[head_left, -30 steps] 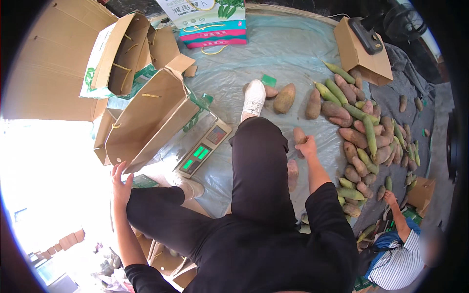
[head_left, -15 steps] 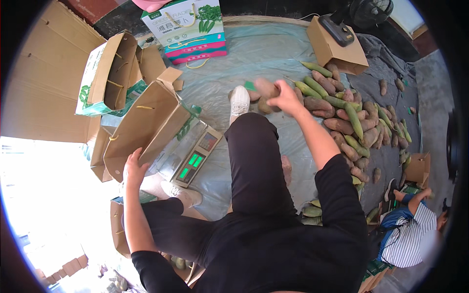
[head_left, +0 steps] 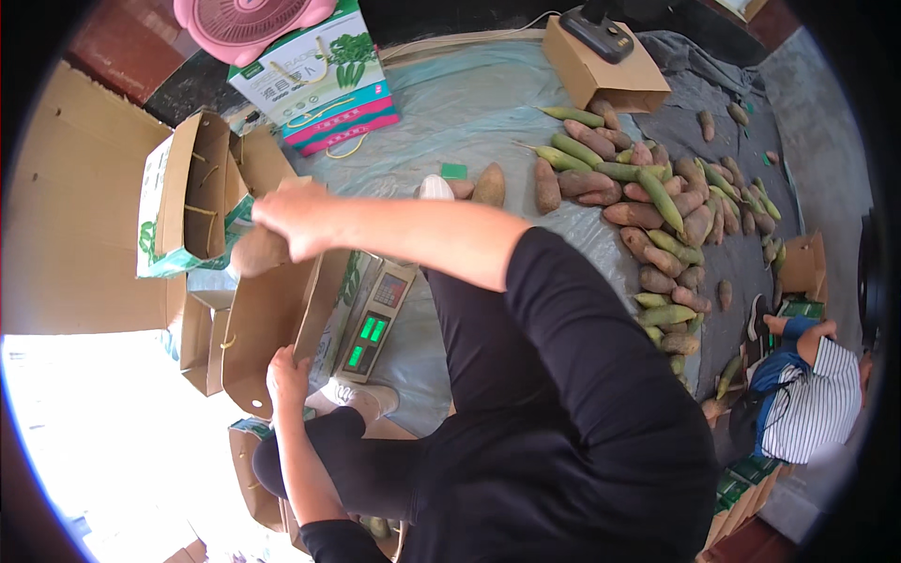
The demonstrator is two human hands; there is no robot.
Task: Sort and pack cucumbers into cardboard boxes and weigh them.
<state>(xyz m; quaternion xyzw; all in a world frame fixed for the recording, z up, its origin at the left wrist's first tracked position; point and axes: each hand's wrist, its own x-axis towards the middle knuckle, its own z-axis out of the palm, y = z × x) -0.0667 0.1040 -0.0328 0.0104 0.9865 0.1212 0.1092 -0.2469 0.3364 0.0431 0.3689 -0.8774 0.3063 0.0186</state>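
Note:
My right hand (head_left: 298, 218) grips a reddish-brown root vegetable (head_left: 258, 252) above a tall open cardboard carton (head_left: 251, 338). The carton stands on a digital scale (head_left: 374, 321) with a lit green display; its inside is mostly hidden from me. At the carton's near edge, my left hand (head_left: 285, 377) is closed on the cardboard rim. To the right of my knee lies a heap of root vegetables, some reddish-brown (head_left: 632, 214) and some long and green (head_left: 662, 199). Another brown root (head_left: 489, 185) lies near my white shoe (head_left: 435, 187).
Open cartons (head_left: 188, 192) stand at the left. Behind them are stacked gift boxes (head_left: 314, 84) and a pink fan (head_left: 246, 23). A cardboard box (head_left: 601, 70) bears a dark fan base. At the far right, a person in a striped shirt (head_left: 809, 403) bends beside more cartons.
My right hand has carried the root from beside my shoe leftward to above the carton. My left hand has moved down the carton's edge and closed on it. The view has shifted.

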